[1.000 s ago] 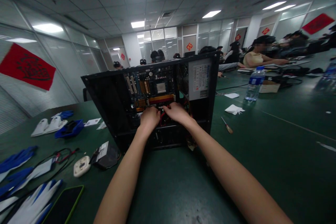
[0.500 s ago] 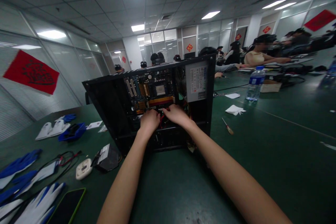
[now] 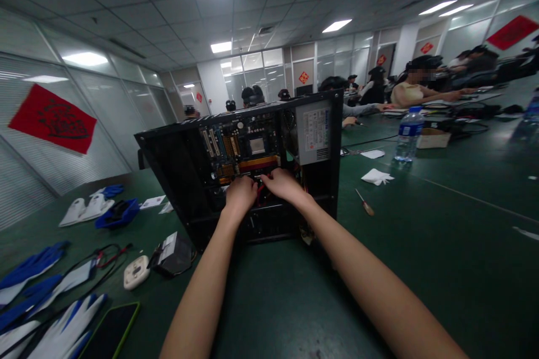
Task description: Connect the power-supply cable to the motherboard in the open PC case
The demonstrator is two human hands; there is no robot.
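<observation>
An open black computer case (image 3: 164,179) stands on the green table, its inside facing me. In it are the motherboard (image 3: 229,148) with a bare square chip (image 3: 257,146), and a labelled power supply (image 3: 314,133) at the upper right. Both my hands reach in below the memory slots (image 3: 259,164). My left hand (image 3: 241,193) has its fingers curled in, their tips hidden by the hand. Just to its right, my right hand (image 3: 280,182) pinches a thin red cable (image 3: 261,195) that runs between the two hands. What the left fingers hold, if anything, cannot be seen.
On the left lie a boxy dark cooler or fan part (image 3: 172,255), a white square object (image 3: 136,272), a phone (image 3: 110,331), work gloves (image 3: 63,328) and a blue tray (image 3: 118,214). Right of the case are a screwdriver (image 3: 364,203), tissue (image 3: 377,176) and a water bottle (image 3: 408,137). Other people sit beyond.
Both hands stay at nearly the same spot inside the case. The view has shifted very slightly; nothing else has visibly moved.
</observation>
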